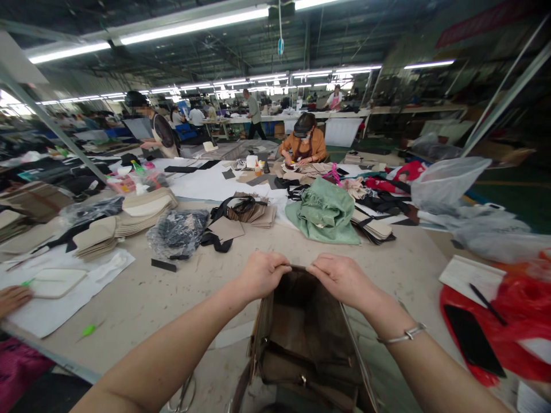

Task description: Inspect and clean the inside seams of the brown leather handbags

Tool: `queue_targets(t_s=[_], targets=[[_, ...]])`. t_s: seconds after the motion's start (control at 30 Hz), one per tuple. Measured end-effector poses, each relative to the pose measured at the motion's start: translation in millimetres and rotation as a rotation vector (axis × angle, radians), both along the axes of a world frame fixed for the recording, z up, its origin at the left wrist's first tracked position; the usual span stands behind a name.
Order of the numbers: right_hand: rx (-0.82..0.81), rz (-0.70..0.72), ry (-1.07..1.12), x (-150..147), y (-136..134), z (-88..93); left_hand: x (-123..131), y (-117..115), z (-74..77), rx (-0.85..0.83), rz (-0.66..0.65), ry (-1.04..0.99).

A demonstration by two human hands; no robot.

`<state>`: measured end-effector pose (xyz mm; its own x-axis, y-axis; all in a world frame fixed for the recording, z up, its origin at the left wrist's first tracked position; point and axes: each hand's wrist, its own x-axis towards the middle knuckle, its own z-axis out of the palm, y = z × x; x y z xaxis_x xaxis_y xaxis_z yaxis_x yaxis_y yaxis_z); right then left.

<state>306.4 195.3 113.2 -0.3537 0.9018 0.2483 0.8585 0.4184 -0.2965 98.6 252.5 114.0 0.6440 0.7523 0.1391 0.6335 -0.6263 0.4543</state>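
Observation:
A brown handbag (307,338) stands open-topped on the table right in front of me, its dark lining and an inner zipped pocket showing. My left hand (264,275) pinches the far rim of the bag near its left corner. A short way to the right, my right hand (340,276) grips the same rim, thumb and fingers pressed together on it. Both hands are closed, and a stretch of the edge shows between them. The near side of the bag runs out of the picture at the bottom.
Scissors (183,396) lie left of the bag. Beyond are a plastic-wrapped black bundle (178,232), a green cloth (325,212) and stacked beige panels (144,211). A phone (473,341) rests on red plastic at right. Another person's hand (15,299) is at far left; a co-worker (305,143) sits opposite.

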Motion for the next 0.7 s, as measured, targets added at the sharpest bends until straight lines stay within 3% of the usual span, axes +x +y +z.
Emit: queue_targets(t_s=[0.4, 0.57, 0.7], targets=[[0.119, 0.025, -0.194, -23.6, 6.5, 11.1, -3.8, -2.8, -0.3, 0.135, -0.112, 0.128], [0.124, -0.016, -0.165, -24.4, 10.0, 7.9, -2.6, -3.2, 2.6, 0.154, -0.045, 0.191], [0.020, -0.064, -0.178, -19.6, 3.9, 9.1, 0.9, -4.7, 4.3, 0.165, 0.005, 0.222]])
